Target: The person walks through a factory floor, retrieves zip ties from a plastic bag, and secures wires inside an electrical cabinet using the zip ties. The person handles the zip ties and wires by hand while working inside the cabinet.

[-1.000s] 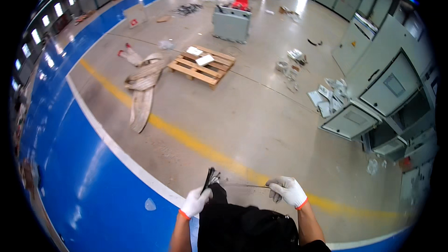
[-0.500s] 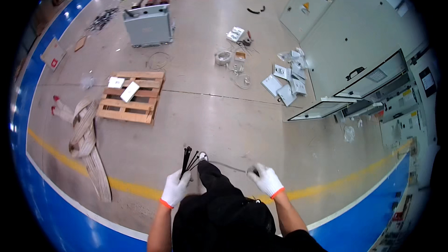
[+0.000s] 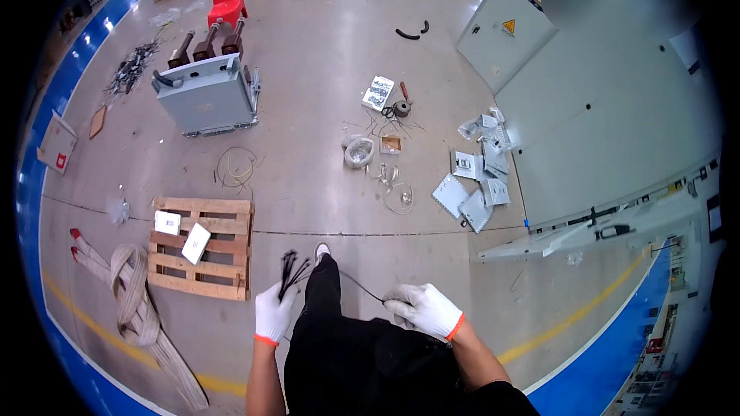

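Observation:
My left hand [image 3: 275,310], in a white glove with an orange cuff, is closed round a bundle of black cable ties [image 3: 288,271]. Their heads fan out above the fist. To the right, my gloved right hand [image 3: 422,308] has its fingers pressed on a thin dark strand [image 3: 361,285], like a wire or a long tie. From the fingertips the strand curves up and left towards my leg; its other end is hidden. Between the hands is my black-trousered leg with a light shoe [image 3: 322,251] on the floor.
A wooden pallet [image 3: 202,246] bearing white boxes stands left, beside a knotted pale sling [image 3: 132,300]. Farther off are a grey breaker unit [image 3: 206,100] and a red chair [image 3: 227,4]. Wire coils [image 3: 359,152] and manuals [image 3: 476,208] lie ahead. Grey cabinets [image 3: 593,123] line the right.
I have stepped forward: pallet, breaker unit and coils sit lower and nearer in view. My right hand has come left, closer to my left hand. Both hands keep their hold.

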Tool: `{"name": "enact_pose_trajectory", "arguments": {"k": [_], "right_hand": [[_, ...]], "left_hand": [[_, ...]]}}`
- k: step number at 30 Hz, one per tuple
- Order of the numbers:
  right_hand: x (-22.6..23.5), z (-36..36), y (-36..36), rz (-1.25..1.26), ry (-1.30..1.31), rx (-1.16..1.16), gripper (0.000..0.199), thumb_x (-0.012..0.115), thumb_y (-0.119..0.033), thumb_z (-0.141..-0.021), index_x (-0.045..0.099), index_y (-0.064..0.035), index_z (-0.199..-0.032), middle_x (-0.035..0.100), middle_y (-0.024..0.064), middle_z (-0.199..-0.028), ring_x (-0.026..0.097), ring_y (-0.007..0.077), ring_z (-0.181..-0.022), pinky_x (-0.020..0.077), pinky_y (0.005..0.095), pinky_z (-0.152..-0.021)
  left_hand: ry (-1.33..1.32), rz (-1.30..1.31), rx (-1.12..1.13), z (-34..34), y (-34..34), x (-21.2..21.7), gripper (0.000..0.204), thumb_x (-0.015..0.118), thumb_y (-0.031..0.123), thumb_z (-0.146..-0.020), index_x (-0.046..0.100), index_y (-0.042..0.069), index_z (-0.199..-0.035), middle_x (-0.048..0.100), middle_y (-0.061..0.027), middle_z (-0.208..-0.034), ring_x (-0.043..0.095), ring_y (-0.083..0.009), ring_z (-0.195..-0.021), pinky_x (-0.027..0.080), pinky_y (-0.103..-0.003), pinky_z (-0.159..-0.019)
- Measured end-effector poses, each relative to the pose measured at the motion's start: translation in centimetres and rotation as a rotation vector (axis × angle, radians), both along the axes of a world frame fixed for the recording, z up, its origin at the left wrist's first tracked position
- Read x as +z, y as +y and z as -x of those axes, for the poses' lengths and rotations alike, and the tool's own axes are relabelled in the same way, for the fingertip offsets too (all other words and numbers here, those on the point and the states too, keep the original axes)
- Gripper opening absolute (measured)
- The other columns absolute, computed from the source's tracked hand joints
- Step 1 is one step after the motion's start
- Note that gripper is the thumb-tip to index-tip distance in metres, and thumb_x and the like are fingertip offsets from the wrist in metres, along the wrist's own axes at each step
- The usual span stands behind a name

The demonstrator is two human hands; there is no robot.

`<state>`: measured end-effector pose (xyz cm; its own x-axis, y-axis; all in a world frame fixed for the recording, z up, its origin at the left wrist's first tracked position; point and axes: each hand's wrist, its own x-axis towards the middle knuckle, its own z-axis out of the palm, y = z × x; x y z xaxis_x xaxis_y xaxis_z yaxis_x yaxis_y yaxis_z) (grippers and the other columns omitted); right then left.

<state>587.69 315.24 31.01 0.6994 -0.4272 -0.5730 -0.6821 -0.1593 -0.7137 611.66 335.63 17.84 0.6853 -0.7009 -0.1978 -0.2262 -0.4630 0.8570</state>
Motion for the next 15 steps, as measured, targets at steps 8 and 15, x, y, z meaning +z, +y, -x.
{"name": "enact_pose_trajectory", "arguments": {"k": [8, 15], "right_hand": [[0.6, -15.5, -17.0, 0.065, -0.18, -0.09, 0.026, 0.061, -0.026, -0.095, 0.067, -0.0017, -0.103, 0.07, 0.015, -0.079, 0.07, 0.0271, -0.069, 0.0557, 0.038, -0.069], [0.9, -27.1, -35.2, -0.11, -0.254, -0.275, 0.022, 0.069, -0.018, -0.091, 0.07, -0.0006, -0.105, 0.072, 0.0082, -0.079, 0.067, 0.013, -0.065, 0.0546, 0.0281, -0.063]], "left_hand": [[-0.007, 0.085, -0.484, -12.0, -31.1, 8.2, 0.022, 0.064, 0.02, -0.094, 0.068, -0.002, -0.097, 0.063, -0.0253, -0.076, 0.066, -0.0318, -0.062, 0.049, -0.039, -0.06], [0.105, 0.087, -0.144, -26.5, -53.0, 4.1, 0.03, 0.059, 0.025, -0.097, 0.067, -0.004, -0.091, 0.065, -0.0235, -0.074, 0.066, -0.0309, -0.066, 0.048, -0.038, -0.062]]}}
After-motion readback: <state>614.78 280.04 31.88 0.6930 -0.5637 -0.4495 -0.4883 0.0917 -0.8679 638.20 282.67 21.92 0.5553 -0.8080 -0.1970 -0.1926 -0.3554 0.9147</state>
